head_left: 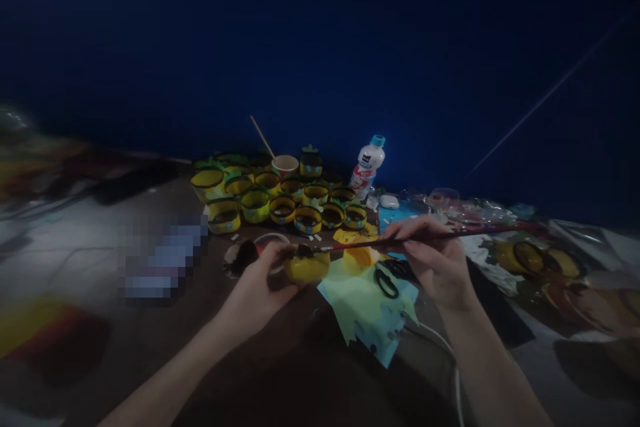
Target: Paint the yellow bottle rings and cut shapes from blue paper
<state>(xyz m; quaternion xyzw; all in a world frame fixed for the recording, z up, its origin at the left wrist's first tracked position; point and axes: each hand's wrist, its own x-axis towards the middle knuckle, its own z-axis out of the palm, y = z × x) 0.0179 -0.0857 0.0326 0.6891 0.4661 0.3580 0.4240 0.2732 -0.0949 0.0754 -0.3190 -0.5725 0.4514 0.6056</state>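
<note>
L hand grips yellow cup, just in front of cup rows; R hand pinches brush, tip nr rim. Best: cup steady, light strokes, turn cup btwn.

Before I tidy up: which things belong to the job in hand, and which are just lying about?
Likely in the job:
paintbrush, in the right hand
yellow piece, in the left hand
yellow cups, grouped behind

Apparently just lying about:
bottle
white case
scissors
</note>
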